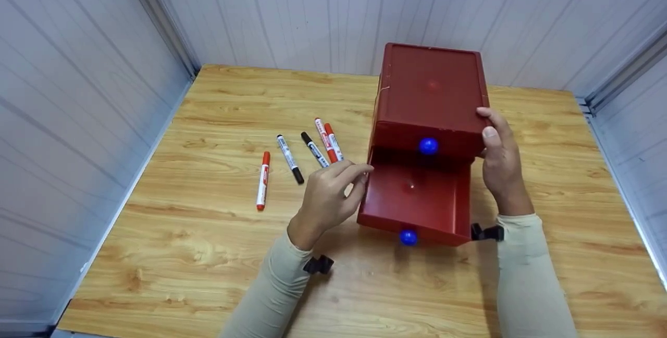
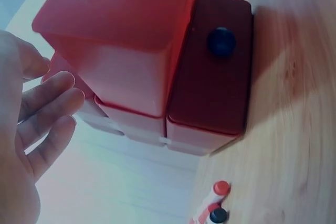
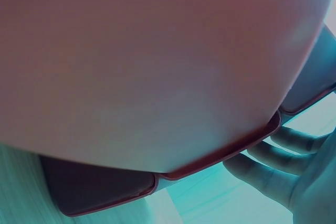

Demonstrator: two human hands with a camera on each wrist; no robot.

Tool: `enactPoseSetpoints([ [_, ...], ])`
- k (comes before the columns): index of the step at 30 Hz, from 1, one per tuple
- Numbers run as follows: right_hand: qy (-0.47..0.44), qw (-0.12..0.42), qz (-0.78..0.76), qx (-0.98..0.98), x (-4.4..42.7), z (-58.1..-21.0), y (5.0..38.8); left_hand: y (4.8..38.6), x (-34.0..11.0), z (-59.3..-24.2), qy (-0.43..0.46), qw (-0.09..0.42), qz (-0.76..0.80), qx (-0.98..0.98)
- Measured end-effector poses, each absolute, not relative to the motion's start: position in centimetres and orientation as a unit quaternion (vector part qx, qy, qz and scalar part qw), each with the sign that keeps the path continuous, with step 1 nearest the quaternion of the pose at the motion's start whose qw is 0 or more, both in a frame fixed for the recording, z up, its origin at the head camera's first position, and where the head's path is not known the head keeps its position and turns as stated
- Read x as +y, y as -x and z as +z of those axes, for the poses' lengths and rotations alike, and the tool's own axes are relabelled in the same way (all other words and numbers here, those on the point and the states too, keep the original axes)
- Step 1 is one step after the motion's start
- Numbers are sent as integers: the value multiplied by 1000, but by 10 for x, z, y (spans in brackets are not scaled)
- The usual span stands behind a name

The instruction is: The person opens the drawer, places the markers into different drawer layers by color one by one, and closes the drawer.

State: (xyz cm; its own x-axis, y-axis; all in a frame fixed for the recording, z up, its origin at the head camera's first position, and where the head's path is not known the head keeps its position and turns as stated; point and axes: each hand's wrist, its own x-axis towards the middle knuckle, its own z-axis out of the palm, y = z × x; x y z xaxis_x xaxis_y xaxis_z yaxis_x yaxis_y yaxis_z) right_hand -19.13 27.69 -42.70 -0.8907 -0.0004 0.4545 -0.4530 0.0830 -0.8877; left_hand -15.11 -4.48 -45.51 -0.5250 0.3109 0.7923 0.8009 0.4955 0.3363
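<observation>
A red plastic drawer cabinet stands on the table with one drawer pulled far out; nothing lies on the part of its floor that shows. Blue ball knobs sit on the pulled drawer's front and on the drawer front above. Below, the left wrist view shows a closed lower drawer. My left hand is at the pulled drawer's left wall, fingers loosely bent; contact is unclear. My right hand rests against the cabinet's right side, fingertips near its top edge.
Left of the cabinet lie several markers: a red one, a black one, another black one and two red-capped ones partly behind the left hand. Pale panel walls bound the wooden table at the back and sides.
</observation>
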Motion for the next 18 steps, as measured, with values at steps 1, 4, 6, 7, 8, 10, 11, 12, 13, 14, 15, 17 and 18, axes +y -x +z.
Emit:
enactPoseSetpoints([
  [1,-158,172,658,-716,277,-427,191,152,-46,-456,348,338,-360,-797],
  [4,-159,172,661,-713,277,-427,192,154,-49,-460,342,334,-356,-802],
  [6,-161,170,664,-710,277,-427,192,155,-52,-462,338,335,-352,-806],
  [7,-162,170,665,-709,277,-427,192,155,-53,-464,334,336,-351,-808],
  [8,-162,170,664,-709,277,-428,192,156,-55,-465,330,335,-350,-810],
  [10,-163,171,662,-711,278,-428,192,157,-57,-469,319,332,-348,-817],
  [11,-162,173,660,-713,278,-429,192,157,-58,-470,311,327,-346,-822],
  [12,-162,174,659,-713,279,-429,193,157,-59,-472,303,321,-341,-830],
  [13,-162,174,659,-714,279,-429,193,158,-60,-473,293,313,-336,-839],
  [14,-160,175,657,-715,279,-429,193,158,-61,-475,281,304,-328,-849],
  [15,-160,176,656,-716,279,-429,192,158,-62,-476,271,294,-318,-860],
  [17,-157,178,653,-719,278,-429,192,158,-63,-479,252,272,-295,-881],
  [18,-156,178,652,-720,278,-428,191,158,-63,-481,244,261,-284,-890],
])
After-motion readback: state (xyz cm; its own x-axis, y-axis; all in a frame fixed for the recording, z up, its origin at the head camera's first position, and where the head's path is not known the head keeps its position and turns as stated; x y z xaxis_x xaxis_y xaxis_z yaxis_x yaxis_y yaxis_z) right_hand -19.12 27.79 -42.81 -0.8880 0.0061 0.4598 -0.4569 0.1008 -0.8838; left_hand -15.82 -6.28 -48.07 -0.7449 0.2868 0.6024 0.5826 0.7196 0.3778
